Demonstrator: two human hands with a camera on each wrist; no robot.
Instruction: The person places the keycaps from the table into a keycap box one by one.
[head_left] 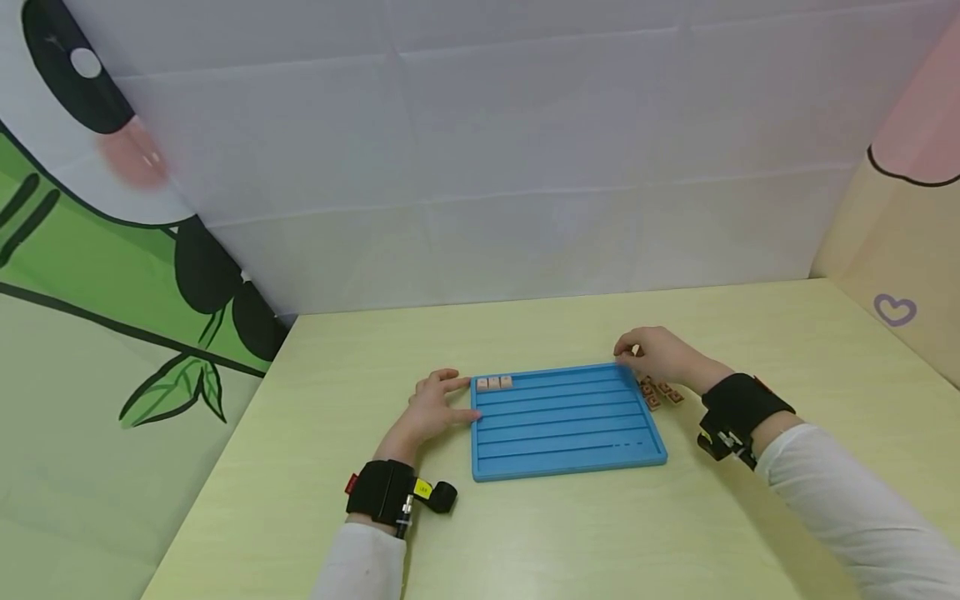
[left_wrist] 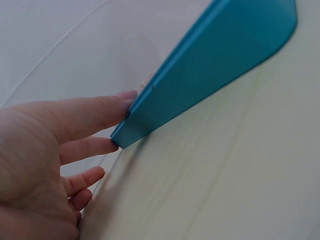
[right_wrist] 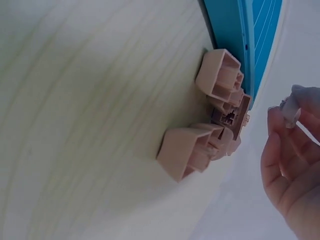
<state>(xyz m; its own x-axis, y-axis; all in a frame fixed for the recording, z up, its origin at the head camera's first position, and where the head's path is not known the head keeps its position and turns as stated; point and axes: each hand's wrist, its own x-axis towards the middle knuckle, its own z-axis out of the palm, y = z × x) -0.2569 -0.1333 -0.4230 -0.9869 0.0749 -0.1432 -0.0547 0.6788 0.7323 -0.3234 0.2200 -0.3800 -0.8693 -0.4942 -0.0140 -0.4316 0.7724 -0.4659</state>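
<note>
Left hand (head_left: 429, 408), fingers extended, touches tray (head_left: 566, 422) at left, probably steadying it; right hand (head_left: 662, 357) pinches cap (right_wrist: 291, 112), far right; spares (right_wrist: 180, 149) (hollows showing) lie handy.

Head view high, facing forward-down; wrist views low, close; all share blue tray (head_left: 566, 423).

Three tiles (head_left: 494, 383) in blue tray (head_left: 562, 427)

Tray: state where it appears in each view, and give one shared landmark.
Head: tray, below centre, slightly right.
Left wrist: tray, top, right of centre, left hand touching it.
Right wrist: tray, top, right of centre.
Shared landmark: table.
</note>
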